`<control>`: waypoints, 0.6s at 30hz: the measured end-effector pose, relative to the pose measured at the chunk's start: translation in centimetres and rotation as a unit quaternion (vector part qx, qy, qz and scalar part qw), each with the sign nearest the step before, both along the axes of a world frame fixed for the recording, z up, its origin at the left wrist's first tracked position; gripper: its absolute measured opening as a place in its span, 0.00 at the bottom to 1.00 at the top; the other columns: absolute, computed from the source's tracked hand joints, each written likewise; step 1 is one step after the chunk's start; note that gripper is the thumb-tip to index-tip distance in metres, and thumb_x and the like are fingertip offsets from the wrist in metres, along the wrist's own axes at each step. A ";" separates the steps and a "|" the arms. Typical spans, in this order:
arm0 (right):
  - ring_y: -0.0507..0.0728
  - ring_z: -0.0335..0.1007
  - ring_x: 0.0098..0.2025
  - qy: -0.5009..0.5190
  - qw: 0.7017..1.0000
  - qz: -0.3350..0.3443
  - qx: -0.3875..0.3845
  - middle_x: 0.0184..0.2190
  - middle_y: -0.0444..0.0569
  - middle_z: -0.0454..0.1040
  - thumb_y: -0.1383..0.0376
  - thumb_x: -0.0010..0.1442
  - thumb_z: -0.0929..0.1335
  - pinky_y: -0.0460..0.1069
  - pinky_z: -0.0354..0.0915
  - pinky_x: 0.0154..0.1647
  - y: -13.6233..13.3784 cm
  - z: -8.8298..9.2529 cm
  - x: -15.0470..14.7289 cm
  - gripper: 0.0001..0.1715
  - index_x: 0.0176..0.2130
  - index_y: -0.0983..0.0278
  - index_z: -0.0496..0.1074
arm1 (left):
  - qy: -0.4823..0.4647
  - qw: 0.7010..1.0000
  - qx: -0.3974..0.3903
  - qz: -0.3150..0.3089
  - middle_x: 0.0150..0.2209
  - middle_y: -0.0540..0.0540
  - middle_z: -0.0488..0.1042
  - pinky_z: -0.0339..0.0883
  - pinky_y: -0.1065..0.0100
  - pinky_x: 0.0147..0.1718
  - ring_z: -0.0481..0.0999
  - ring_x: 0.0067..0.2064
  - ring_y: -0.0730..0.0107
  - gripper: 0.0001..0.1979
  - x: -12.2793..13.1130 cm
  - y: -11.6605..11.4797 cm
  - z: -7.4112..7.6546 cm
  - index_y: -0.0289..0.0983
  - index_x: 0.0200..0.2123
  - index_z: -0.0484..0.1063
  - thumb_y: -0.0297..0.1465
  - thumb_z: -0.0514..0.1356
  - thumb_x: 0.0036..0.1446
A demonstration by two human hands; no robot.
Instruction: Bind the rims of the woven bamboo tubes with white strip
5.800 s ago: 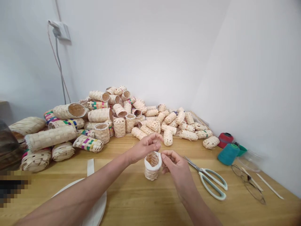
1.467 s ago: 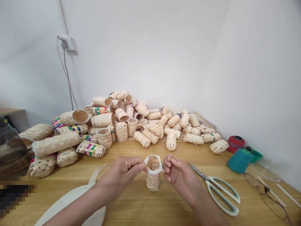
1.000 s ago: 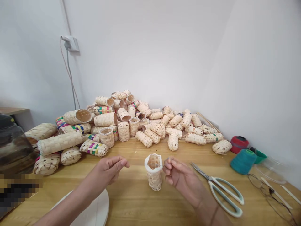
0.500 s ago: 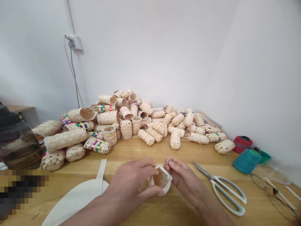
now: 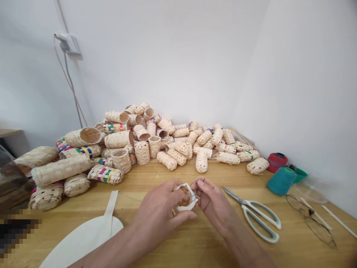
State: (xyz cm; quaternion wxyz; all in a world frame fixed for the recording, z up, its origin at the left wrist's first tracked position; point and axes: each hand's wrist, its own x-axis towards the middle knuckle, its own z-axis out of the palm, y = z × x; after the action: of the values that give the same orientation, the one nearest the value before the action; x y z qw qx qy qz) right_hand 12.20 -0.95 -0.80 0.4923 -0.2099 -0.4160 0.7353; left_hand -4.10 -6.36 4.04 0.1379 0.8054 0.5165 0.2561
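Note:
Near the front middle of the table, my left hand (image 5: 164,204) grips a small woven basket (image 5: 185,206) whose open mouth faces up toward me. White material lines the basket's rim, with a bluish mark on its right side. The fingers are partly inside the mouth, with the thumb along the near outer side. My right hand (image 5: 209,197) is closed at the rim's right edge, thumb and index finger pinched together. What lies in that pinch is too small to make out.
Behind is a large pile of woven baskets (image 5: 142,152). Scissors (image 5: 251,212), glasses (image 5: 311,214), a teal thread spool (image 5: 281,181) and a red one (image 5: 277,162) lie right. White fabric (image 5: 80,242) lies front left, near a dark jar (image 5: 13,178).
The view has shifted, so the table objects appear further left. The basket's mouth has tipped more upward, and my left fingers reach further into it. My right hand stays pinched beside the rim.

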 end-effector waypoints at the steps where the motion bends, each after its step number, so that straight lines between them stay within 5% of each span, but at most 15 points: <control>1: 0.49 0.64 0.28 0.001 1.000 0.004 -0.003 0.28 0.44 0.70 0.60 0.55 0.71 0.45 0.61 0.28 0.0 0.0 0.0 0.11 0.31 0.65 0.69 | -0.010 1.000 -0.002 0.002 0.43 0.46 0.72 0.65 0.66 0.40 0.72 0.41 0.63 0.09 0.2 0.0 -0.1 0.41 0.35 0.75 0.39 0.60 0.55; 11: 0.49 0.65 0.27 -0.021 1.000 -0.012 -0.014 0.27 0.42 0.72 0.61 0.49 0.75 0.44 0.61 0.28 0.0 0.1 0.1 0.16 0.36 0.63 0.69 | -0.103 0.995 0.006 0.000 0.42 0.45 0.71 0.64 0.67 0.42 0.69 0.45 0.65 0.13 0.5 0.5 -0.9 0.39 0.31 0.75 0.31 0.51 0.62; 15: 0.49 0.64 0.26 -0.094 0.987 -0.096 0.092 0.26 0.41 0.71 0.61 0.51 0.74 0.45 0.61 0.28 -0.3 0.2 0.2 0.13 0.36 0.61 0.71 | -0.115 0.993 0.015 0.004 0.42 0.45 0.70 0.63 0.67 0.42 0.69 0.45 0.65 0.14 0.6 0.5 -1.1 0.39 0.33 0.75 0.32 0.50 0.63; 18: 0.52 0.67 0.29 -0.192 0.943 -0.164 0.218 0.29 0.44 0.74 0.63 0.53 0.72 0.47 0.62 0.31 -0.7 -0.1 0.2 0.10 0.38 0.59 0.73 | -0.132 0.991 0.017 -0.006 0.41 0.45 0.69 0.63 0.67 0.41 0.69 0.43 0.66 0.14 0.7 0.6 -1.3 0.38 0.33 0.74 0.33 0.49 0.64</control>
State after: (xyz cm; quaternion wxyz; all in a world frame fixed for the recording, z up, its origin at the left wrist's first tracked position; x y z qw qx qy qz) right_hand 12.40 -1.63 -0.87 0.5503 -0.3003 -0.6125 0.4816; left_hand -3.38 -5.75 2.70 0.1924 0.7701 0.4843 0.3678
